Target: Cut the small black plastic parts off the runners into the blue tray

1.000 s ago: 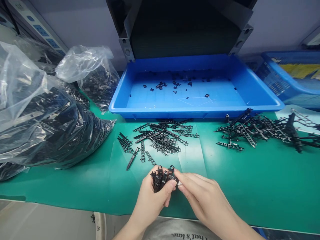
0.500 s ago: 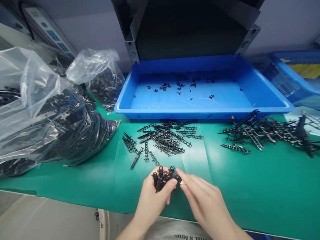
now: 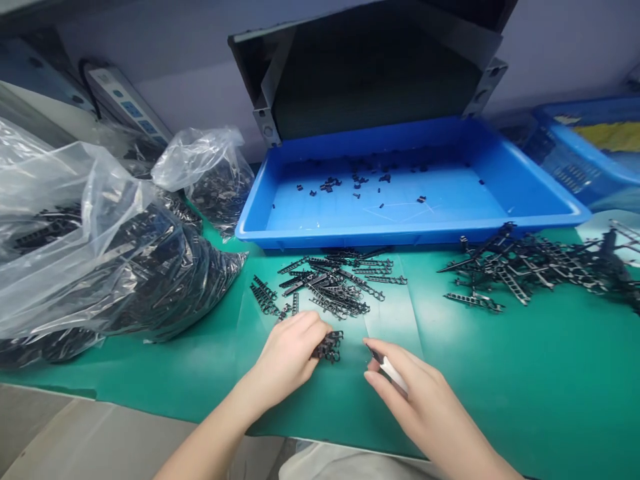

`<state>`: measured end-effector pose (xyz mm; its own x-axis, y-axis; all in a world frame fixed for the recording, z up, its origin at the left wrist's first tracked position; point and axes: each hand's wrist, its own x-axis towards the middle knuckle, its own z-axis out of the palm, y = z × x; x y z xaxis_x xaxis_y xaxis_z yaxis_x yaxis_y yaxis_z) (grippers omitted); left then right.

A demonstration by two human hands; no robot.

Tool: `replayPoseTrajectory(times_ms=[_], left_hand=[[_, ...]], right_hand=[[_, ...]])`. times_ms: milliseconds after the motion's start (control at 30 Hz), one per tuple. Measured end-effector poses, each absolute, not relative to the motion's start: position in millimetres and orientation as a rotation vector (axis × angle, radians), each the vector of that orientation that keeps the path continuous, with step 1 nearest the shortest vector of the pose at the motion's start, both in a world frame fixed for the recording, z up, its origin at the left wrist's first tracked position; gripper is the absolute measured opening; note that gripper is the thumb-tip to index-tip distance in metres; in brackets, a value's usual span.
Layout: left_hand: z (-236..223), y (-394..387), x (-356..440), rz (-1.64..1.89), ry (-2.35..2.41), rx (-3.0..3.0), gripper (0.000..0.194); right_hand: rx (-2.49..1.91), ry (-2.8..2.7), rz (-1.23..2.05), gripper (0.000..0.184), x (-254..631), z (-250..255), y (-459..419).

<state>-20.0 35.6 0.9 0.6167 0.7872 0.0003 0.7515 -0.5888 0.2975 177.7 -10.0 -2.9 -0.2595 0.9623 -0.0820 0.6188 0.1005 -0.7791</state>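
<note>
My left hand (image 3: 290, 350) is turned back-up over the green mat and closed round a bundle of black plastic ladder-like strips (image 3: 331, 347). Their looped ends stick out to the right of its fingers. To the right, apart from the bundle, my right hand (image 3: 415, 393) grips a small white-handled tool (image 3: 394, 375) with a dark tip between thumb and fingers; its exact kind is unclear. Just beyond my left hand lies a loose pile of similar black strips (image 3: 345, 283), and the hand covers the pile's near edge.
A blue tray (image 3: 415, 235) with scattered small black bits stands behind the pile. Tangled black parts (image 3: 540, 267) lie at the right, near a blue basket (image 3: 565, 160). Clear plastic bags (image 3: 165, 280) full of black parts fill the left. A power strip (image 3: 131, 107) leans behind them.
My left hand has rolled from palm-up to back-up and moved left, still round the strips. My right hand has come away from the bundle, showing the white-handled tool. The view has shifted slightly.
</note>
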Motion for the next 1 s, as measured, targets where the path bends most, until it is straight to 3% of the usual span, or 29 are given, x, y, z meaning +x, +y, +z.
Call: replayPoseTrajectory(times_ms=[133,233,433,567,733,800,1000], left_hand=[[-2.9,30.0,-9.9,0.358,1.2,2.5,0.041],[0.8,32.9,-17.5,0.461,1.22,2.424,0.033],[-1.5,39.0,-31.3,0.286,1.225,2.625,0.031],[-8.6,31.3,-19.5,0.414,1.159,2.669,0.032],[-7.4,12.3,0.3,0.626,1.115,2.278,0.019],[-5.3,6.5,8.1,0.681,1.194,2.033,0.01],[2.2,-0.3,25.1,0.504,1.235,0.954,0.019]], right_hand=[[-1.514,-1.911,0.976,0.026,179.1,-3.3,-5.4],[-1.53,-1.919,0.982,0.024,181.6,-1.9,-3.6],[-1.55,-1.939,1.051,0.023,184.2,-1.7,-3.3],[-1.575,-1.934,1.112,0.025,180.7,-4.1,-1.7],[-1.587,-1.816,1.226,0.015,181.1,1.5,2.8],[-1.551,-1.774,1.301,0.02,183.0,7.1,4.9],[-1.439,-1.691,1.522,0.022,186.1,13.0,7.9]])
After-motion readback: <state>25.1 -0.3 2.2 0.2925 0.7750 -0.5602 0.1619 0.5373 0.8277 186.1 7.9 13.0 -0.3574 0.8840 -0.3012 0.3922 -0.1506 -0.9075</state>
